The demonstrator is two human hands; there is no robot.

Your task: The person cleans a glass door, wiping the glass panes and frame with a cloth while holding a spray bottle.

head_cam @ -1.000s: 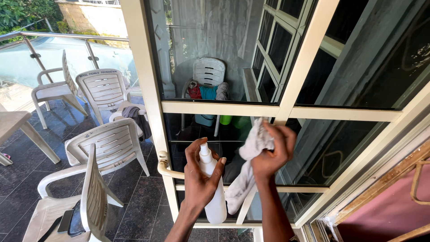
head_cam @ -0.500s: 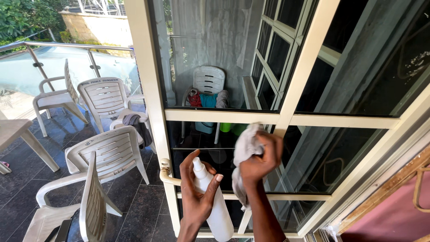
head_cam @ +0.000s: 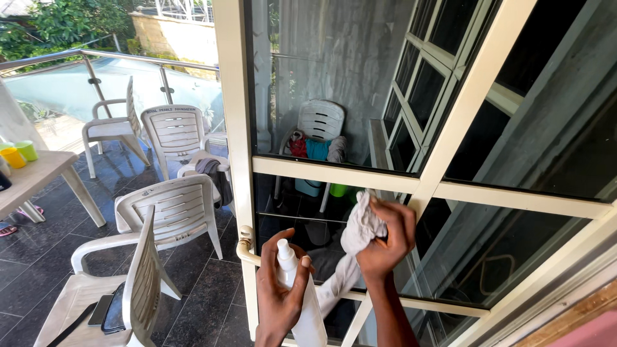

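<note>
Outside, at the far left, a pale bench [head_cam: 38, 172] carries a yellow cup [head_cam: 13, 157] and a green cup [head_cam: 27, 150] near its edge. To its right stand white plastic chairs [head_cam: 168, 209] on dark tiles; the nearest chair [head_cam: 96, 295] holds a dark phone [head_cam: 114, 308] on its seat, and another has a line of small dark lettering along the top of its backrest, with a grey garment [head_cam: 215, 170] draped over its arm. Next comes the cream door frame [head_cam: 234, 128] with its curved handle [head_cam: 246, 247]. Just right of the handle, the left hand [head_cam: 283, 289] is clenched around a white spray bottle [head_cam: 299, 302], held upright with a finger over the nozzle, which sits close to the glass pane [head_cam: 321, 212]. Beside it, slightly higher, the right hand [head_cam: 385, 241] grips a bunched white cloth [head_cam: 360, 228] pressed against the same lower pane, the cloth's tail hanging down behind the bottle. The glass reflects a white chair with red and blue cloths.
</note>
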